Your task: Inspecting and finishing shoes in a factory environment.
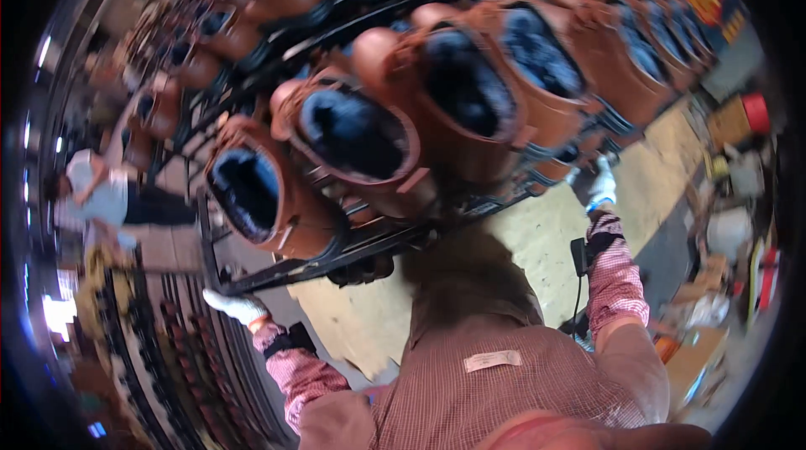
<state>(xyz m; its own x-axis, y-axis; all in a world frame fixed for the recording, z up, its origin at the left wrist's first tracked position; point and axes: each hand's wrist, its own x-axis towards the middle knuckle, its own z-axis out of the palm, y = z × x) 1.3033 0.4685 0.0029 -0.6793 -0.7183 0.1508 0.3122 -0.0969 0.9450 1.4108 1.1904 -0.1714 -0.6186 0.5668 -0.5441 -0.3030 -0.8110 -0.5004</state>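
A black metal shoe rack (pixel 323 269) stands in front of me, tilted in the picture. Its tiers carry several brown leather boots (pixel 304 219) with dark bluish lining and dark soles. At the rack's near left corner is my left hand (pixel 238 306), in a white glove, closed against the frame. My right hand (pixel 594 185), gloved white with a darker patch, reaches to the near right side, just under the boots. Its fingers close around the rack's edge, partly hidden. Patterned pink sleeves and dark wrist bands cover both forearms.
A person (pixel 92 190) in a light top is at the far left. More racks (pixel 180 349) stand at the lower left. Pale sheeting (pixel 546 236) lies on the floor beneath the rack. Boxes (pixel 697 358) and a white bucket (pixel 729 232) clutter the right side.
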